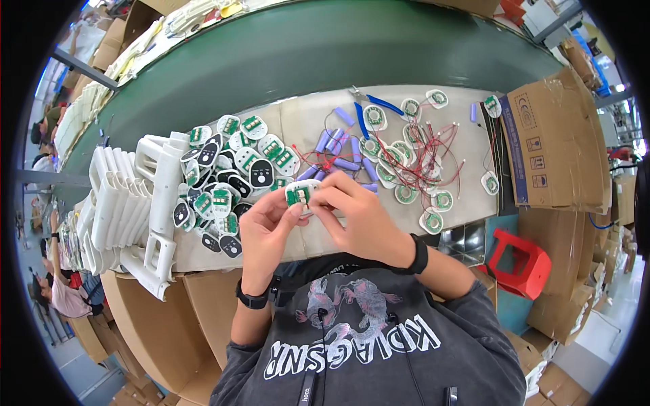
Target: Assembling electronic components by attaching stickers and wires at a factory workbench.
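Between my two hands, above the near edge of the table, is a small white oval panel with a green circuit board (298, 195) facing up. My left hand (265, 227) grips it with thumb and fingers at its left and lower edge. My right hand (355, 213) is closed at the panel's right edge, thumb and fingers pressed together; what is between the fingertips is hidden. Just beyond lie several purple cylindrical batteries (347, 164) with red and black wires. To the left is a heap of similar panels (261, 174), some showing black faces, others green boards.
White plastic housings (122, 196) are stacked at the left. Round speakers (406, 194) with tangled red wires lie right of the batteries, near blue-handled pliers (361, 120). A green conveyor belt (271, 64) runs behind. Cardboard boxes (558, 142) and a red plastic stool (521, 267) stand at the right.
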Demonstrator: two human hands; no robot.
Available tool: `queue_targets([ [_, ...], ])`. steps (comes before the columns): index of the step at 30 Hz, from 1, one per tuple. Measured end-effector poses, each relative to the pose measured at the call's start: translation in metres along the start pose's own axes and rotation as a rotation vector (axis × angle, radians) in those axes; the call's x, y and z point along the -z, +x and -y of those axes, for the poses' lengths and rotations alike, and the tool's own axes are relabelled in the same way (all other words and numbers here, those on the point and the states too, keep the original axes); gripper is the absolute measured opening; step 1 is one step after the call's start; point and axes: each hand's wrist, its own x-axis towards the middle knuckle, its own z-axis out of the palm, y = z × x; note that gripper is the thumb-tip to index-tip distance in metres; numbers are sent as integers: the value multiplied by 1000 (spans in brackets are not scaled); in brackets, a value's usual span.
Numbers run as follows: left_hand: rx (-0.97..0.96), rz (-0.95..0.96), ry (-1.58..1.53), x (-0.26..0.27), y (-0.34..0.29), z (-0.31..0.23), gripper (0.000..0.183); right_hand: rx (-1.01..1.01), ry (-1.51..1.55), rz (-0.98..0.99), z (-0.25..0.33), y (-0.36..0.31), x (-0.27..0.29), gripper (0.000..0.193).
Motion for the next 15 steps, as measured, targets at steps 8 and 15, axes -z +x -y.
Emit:
queue_targets([
  [8,-32,-58,-41,34,-15,14,27,-34,-217,-103,-34,22,42,9],
  [15,28,78,8,21,-16,34,33,-207,-334,-114,-60,5,77,7],
])
